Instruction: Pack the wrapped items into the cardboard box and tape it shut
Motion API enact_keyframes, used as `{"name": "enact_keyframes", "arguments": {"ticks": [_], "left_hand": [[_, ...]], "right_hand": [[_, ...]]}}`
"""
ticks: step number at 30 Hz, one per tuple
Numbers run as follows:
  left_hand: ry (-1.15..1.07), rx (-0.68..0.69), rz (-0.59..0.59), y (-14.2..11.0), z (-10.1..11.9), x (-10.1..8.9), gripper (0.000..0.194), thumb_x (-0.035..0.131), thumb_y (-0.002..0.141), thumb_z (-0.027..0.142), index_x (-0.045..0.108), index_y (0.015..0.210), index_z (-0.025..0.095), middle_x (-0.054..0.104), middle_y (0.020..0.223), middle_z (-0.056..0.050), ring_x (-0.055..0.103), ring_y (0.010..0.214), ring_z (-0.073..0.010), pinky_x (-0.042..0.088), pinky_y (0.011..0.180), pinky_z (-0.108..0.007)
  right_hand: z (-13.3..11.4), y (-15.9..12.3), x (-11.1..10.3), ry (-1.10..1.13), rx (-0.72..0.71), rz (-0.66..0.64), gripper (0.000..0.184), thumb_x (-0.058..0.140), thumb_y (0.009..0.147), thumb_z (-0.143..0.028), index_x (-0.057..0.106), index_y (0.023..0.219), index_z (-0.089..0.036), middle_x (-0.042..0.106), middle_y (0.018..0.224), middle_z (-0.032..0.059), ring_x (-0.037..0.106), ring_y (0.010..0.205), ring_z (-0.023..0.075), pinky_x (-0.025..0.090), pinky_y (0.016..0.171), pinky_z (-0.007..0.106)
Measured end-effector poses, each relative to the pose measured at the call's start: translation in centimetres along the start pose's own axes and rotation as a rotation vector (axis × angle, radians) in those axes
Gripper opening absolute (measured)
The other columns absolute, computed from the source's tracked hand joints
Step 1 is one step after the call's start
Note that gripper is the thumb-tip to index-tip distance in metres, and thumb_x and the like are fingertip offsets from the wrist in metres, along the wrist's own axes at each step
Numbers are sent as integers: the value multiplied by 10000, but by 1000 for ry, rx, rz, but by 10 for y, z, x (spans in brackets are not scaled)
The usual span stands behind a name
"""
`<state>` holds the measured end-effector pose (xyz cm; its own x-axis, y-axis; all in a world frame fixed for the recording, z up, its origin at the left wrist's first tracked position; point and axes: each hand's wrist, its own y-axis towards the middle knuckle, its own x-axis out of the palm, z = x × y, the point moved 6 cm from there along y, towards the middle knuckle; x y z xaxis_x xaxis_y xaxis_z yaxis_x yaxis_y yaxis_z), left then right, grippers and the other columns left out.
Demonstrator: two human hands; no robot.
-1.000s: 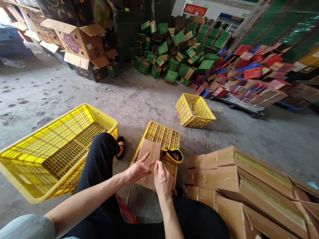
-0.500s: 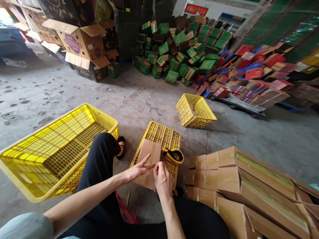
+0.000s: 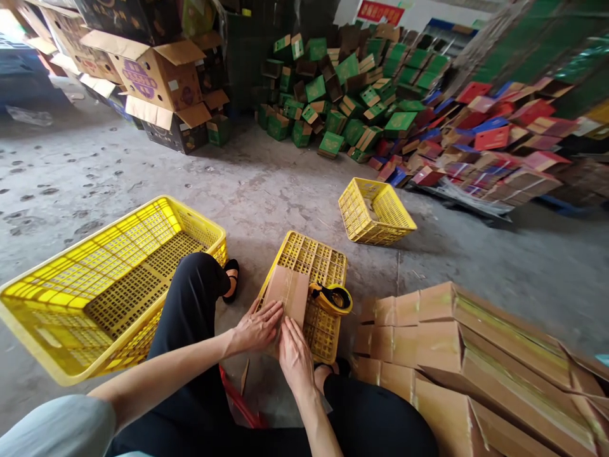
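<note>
A small flat cardboard box (image 3: 291,287) with a strip of tape along its top lies on an upturned yellow crate (image 3: 318,254). My left hand (image 3: 259,325) rests flat on the near left part of the box, fingers stretched out. Beside it my right hand (image 3: 295,355) lies with straight fingers on the near right part, its fingertips close to the left ones. Both palms face down and cover the box's near end. Just right of the box, a black and yellow tape dispenser (image 3: 333,297) sits on the crate.
A large yellow basket (image 3: 137,279) stands by my left leg, and a smaller yellow basket (image 3: 375,212) farther ahead. Stacked cardboard boxes (image 3: 476,343) fill the right side. Green boxes (image 3: 333,101) and red boxes (image 3: 492,136) are heaped at the back.
My left hand has turned palm down and settled on the box. My right hand has uncurled from a pinch and moved down and left to lie on the box's near end.
</note>
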<state>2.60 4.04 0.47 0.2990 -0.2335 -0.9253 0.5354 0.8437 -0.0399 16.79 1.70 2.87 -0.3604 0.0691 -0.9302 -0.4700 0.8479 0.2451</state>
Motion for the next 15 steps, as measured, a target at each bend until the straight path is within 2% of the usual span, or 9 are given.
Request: {"name": "enact_keyframes", "arguments": {"ticks": [4, 8, 11, 15], "left_hand": [[33, -36, 28, 51, -16, -17, 594, 390, 1079, 305, 385, 1653, 153, 323, 1731, -141, 308, 1613, -298, 175, 1312, -617], [33, -113, 3, 93, -31, -31, 592, 432, 1053, 277, 423, 1632, 152, 344, 1723, -143, 327, 1603, -313, 193, 1297, -652], [47, -131, 5, 110, -39, -41, 580, 429, 1053, 269, 435, 1625, 171, 359, 1718, -141, 340, 1597, -313, 207, 1290, -660], [63, -130, -5, 118, -50, -49, 577, 421, 1062, 290, 426, 1628, 174, 376, 1710, -150, 354, 1590, -317, 222, 1290, -655]], "right_hand": [[-2, 0, 5, -28, 4, 32, 519, 412, 1042, -124, 587, 1531, -119, 664, 1490, 169, 569, 1449, 283, 530, 1169, 448], [0, 14, 13, -102, 38, 31, 516, 395, 1073, -179, 557, 1564, -164, 656, 1505, 150, 543, 1469, 304, 456, 1205, 504], [11, 37, 17, -140, 85, 1, 518, 387, 1064, -169, 576, 1546, -144, 632, 1531, 159, 508, 1494, 322, 394, 1231, 526], [32, 81, 15, -146, 140, -107, 558, 343, 1037, -110, 559, 1551, -100, 554, 1597, 184, 459, 1525, 339, 338, 1247, 573]]}}
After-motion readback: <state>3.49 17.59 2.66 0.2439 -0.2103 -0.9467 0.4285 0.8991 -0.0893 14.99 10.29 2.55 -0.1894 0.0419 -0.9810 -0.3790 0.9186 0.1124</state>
